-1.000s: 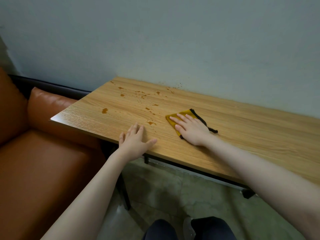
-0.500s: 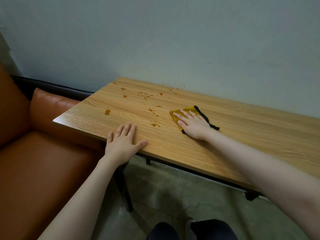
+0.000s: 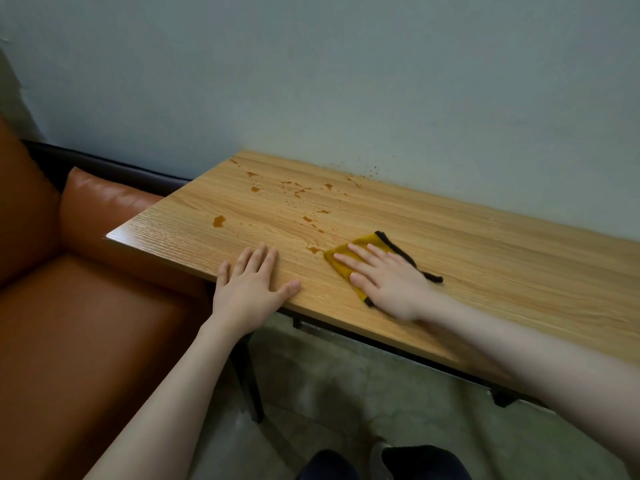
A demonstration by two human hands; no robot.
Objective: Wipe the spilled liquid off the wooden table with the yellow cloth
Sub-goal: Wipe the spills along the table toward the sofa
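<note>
A yellow cloth [image 3: 341, 263] with a black border lies on the wooden table [image 3: 485, 258] near its front edge. My right hand [image 3: 388, 282] presses flat on it, fingers spread and pointing left, and covers most of it. Brown spilled liquid sits left of and beyond the cloth: a small drop [image 3: 313, 250] just off the cloth's left corner, a bigger blot [image 3: 219, 221] toward the table's left end, and scattered splashes [image 3: 298, 192] near the wall. My left hand [image 3: 251, 285] rests flat on the front edge, holding nothing.
An orange leather sofa [image 3: 86, 323] stands against the table's left end. The wall [image 3: 346, 81] runs along the table's back and carries small brown specks [image 3: 372, 171]. A black table leg [image 3: 247, 375] stands below my left hand, above the concrete floor [image 3: 346, 393].
My right hand has slid the cloth left and toward the front edge, closer to the nearest drop. My left hand has shifted slightly left along the edge.
</note>
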